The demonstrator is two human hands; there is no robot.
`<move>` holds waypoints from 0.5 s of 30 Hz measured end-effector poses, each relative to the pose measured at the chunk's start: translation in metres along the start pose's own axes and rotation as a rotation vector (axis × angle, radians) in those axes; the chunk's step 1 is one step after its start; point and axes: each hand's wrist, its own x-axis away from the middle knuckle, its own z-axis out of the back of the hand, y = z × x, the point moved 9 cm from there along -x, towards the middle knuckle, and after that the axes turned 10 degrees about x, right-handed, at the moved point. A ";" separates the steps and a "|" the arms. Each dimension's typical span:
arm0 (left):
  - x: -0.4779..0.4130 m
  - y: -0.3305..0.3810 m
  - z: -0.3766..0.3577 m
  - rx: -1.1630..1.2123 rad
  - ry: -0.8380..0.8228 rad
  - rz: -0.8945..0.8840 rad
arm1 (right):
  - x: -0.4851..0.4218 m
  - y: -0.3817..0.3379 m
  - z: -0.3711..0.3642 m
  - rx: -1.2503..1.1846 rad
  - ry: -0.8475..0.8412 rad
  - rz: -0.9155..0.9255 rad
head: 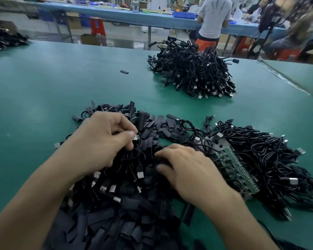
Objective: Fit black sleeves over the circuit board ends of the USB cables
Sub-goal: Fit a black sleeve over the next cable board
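My left hand (105, 141) pinches the small circuit board end (136, 137) of a black USB cable between thumb and fingers, with the cable looping down beneath it. My right hand (186, 168) lies over the heap of flat black sleeves (126, 219), fingertips curled down onto one sleeve (161, 160); I cannot tell if it is gripped. A pile of bare cables with green circuit boards (237, 168) lies just right of my right hand.
A tall pile of sleeved cables (193, 73) sits at the back of the green table (52, 83). One loose sleeve (124, 71) lies alone mid-table. Another cable pile (5, 41) is far left. A person (213, 18) stands at a blue bench behind.
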 end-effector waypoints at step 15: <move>-0.004 -0.006 -0.010 0.028 0.163 -0.071 | -0.004 -0.009 -0.027 -0.024 0.038 -0.131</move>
